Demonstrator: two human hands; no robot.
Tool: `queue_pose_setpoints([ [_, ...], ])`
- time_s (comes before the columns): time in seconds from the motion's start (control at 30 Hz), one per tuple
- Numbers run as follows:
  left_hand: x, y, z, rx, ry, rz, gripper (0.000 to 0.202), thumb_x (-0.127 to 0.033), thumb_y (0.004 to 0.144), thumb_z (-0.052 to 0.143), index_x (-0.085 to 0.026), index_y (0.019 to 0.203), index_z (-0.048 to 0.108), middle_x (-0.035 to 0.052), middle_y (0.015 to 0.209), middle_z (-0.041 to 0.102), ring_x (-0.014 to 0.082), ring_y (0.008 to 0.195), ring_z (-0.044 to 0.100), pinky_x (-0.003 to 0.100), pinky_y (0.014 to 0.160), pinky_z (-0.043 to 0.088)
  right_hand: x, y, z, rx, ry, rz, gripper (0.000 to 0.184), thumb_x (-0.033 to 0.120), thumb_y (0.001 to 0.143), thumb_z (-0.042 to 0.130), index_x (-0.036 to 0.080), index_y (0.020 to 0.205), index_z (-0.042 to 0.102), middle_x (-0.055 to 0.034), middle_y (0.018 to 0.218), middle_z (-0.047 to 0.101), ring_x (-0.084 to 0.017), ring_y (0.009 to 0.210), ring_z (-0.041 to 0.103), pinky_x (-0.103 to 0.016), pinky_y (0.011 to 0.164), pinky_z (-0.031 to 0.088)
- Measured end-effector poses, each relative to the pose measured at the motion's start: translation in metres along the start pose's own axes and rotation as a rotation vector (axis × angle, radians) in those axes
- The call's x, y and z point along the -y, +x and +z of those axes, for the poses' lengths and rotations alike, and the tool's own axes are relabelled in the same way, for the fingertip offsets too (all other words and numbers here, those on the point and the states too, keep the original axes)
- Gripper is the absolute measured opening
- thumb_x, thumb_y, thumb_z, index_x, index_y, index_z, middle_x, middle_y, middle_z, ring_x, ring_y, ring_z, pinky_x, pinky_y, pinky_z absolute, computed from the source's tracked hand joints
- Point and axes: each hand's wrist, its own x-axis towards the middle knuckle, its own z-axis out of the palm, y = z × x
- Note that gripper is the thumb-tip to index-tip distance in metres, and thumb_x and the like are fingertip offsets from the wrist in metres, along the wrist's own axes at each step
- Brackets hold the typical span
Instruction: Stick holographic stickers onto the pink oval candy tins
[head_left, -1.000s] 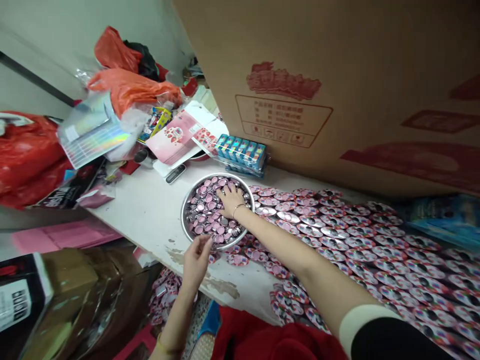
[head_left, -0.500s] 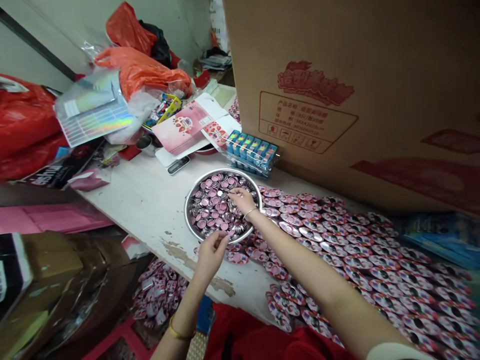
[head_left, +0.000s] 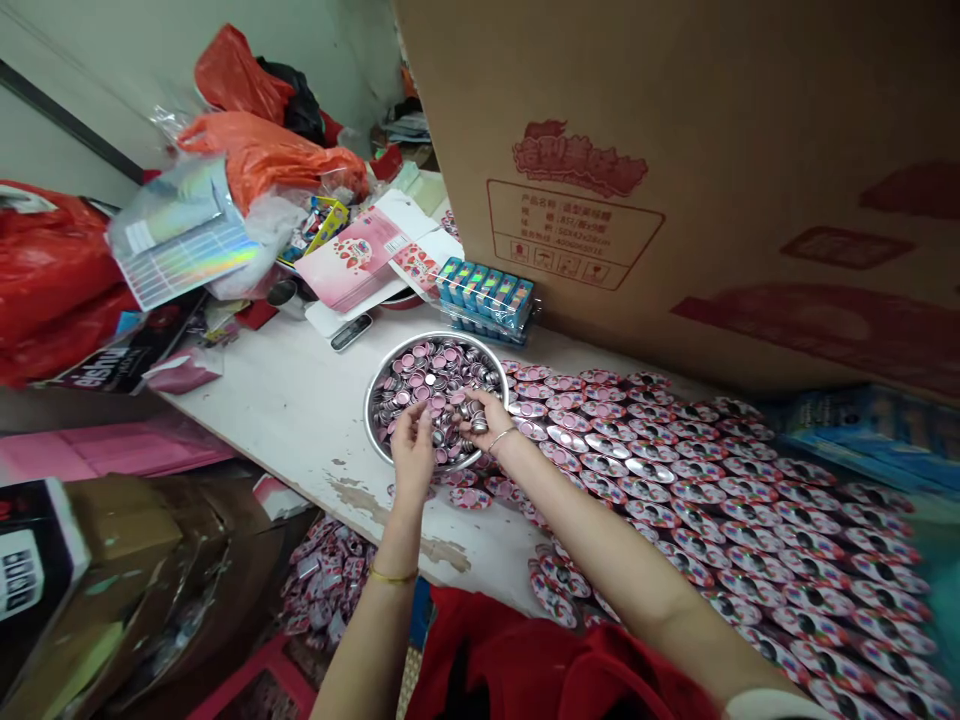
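Observation:
A round metal bowl (head_left: pixel 370 425) on the table holds a heap of small round metal caps (head_left: pixel 420 362), pink on one face and silver on the other. My left hand (head_left: pixel 412 445) is over the bowl's near left part, thumb and fingers pinched together; what they hold, if anything, is too small to make out. Over the right side of the bowl, my right hand (head_left: pixel 491 418) has its fingers curled round several of the caps. The fingertips of both hands are close together but apart. Printed oval pink packs (head_left: pixel 600 465) lie in rows right of the bowl.
Behind the packs stands a large cardboard box (head_left: pixel 540 80). A wrapped stack of blue boxes (head_left: pixel 487 295) sits behind the bowl. Flattened pink cartons (head_left: pixel 352 255), red plastic bags (head_left: pixel 255 150) and a holographic sheet (head_left: pixel 184 240) crowd the back left. Cardboard cartons (head_left: pixel 127 540) stand below left.
My left hand has moved up from the bowl's near rim to over the caps. My right hand has come slightly nearer and now has several caps in its fingers. The view has shifted slightly.

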Motion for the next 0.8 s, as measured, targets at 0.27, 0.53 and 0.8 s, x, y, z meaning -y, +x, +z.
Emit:
queue_pose_setpoints([
  [0.27, -0.014, -0.003, 0.019, 0.32, -0.097, -0.205, 0.037, -0.044, 0.063, 0.077, -0.016, 0.083, 0.062, -0.0019, 0.069, 0.06, 0.0093, 0.058, 0.052, 0.02, 0.056, 0.041, -0.008, -0.046, -0.007, -0.107, -0.227, -0.133, 0.012, 0.028, 0.077, 0.064, 0.019, 0.081, 0.057, 0.0079, 0.049, 0.052, -0.007, 0.037, 0.047, -0.015, 0.03, 0.032],
  [0.53, -0.027, -0.081, 0.139, 0.571, -0.052, -0.067, 0.019, -0.034, 0.074, 0.061, -0.019, 0.083, 0.052, -0.0035, 0.068, 0.056, 0.01, 0.059, 0.054, 0.021, 0.059, 0.045, -0.004, -0.171, -0.127, -0.373, -0.006, -0.29, 0.023, 0.036, 0.068, 0.07, 0.017, 0.079, 0.061, 0.0028, 0.06, 0.061, -0.009, 0.043, 0.053, -0.015, 0.029, 0.029],
  [0.8, -0.042, -0.069, 0.27, 0.757, 0.588, 0.095, 0.01, -0.028, 0.076, 0.059, -0.018, 0.078, 0.06, 0.0048, 0.075, 0.067, 0.0178, 0.076, 0.063, 0.027, 0.072, 0.045, 0.004, -0.233, -0.208, -0.487, 0.207, -0.342, 0.024, 0.031, 0.067, 0.072, 0.019, 0.081, 0.058, 0.0025, 0.062, 0.058, -0.009, 0.045, 0.053, -0.014, 0.03, 0.028],
])
